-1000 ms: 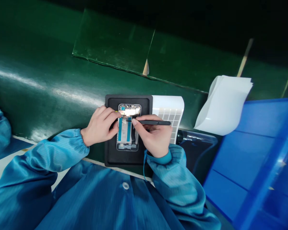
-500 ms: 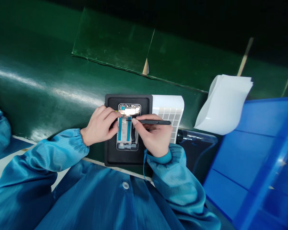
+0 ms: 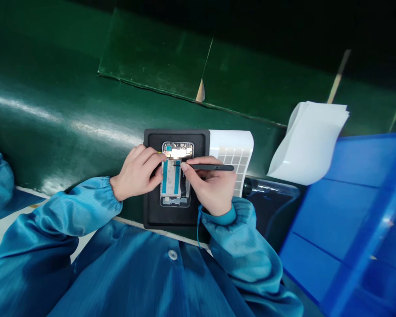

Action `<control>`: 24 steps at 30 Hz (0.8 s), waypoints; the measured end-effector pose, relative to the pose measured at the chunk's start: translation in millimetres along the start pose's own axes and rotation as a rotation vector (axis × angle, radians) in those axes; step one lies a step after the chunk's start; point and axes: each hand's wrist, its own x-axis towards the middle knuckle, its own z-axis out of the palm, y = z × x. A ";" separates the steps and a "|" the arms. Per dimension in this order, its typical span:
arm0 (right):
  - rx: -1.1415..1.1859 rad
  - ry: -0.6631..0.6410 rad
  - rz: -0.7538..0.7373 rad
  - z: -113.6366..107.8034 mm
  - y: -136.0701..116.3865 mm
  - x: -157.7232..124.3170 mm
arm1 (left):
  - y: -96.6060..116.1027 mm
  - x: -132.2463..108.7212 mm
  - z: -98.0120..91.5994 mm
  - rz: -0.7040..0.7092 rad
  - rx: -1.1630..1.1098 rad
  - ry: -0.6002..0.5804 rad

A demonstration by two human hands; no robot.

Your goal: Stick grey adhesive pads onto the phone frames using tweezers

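One open phone [image 3: 172,185] with two blue strips [image 3: 177,182] lies in one black tray [image 3: 174,219], nearer its far edge. The right hand [image 3: 214,187] pinches one dark tool [image 3: 216,167]. The left hand [image 3: 138,171] hides a bit of phone; I cannot tell if it grips.

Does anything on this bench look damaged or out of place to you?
Yes: beyond the opened phone, the green covering has a seam that gapes at its front edge, baring a tan wedge. The white sheets at right also curl, rather than lying flat.
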 end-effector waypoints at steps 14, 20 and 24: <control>0.005 0.004 -0.013 0.2 1.0 -0.3 | 0.5 0.1 -0.1 -0.001 0.000 0.003; -0.010 0.006 -0.009 1.0 0.4 -0.3 | 0.2 -0.6 -1.1 -0.009 0.005 -0.015; -0.014 -0.005 -0.011 1.0 2.6 -0.2 | 0.1 -0.9 -2.1 0.037 0.038 0.003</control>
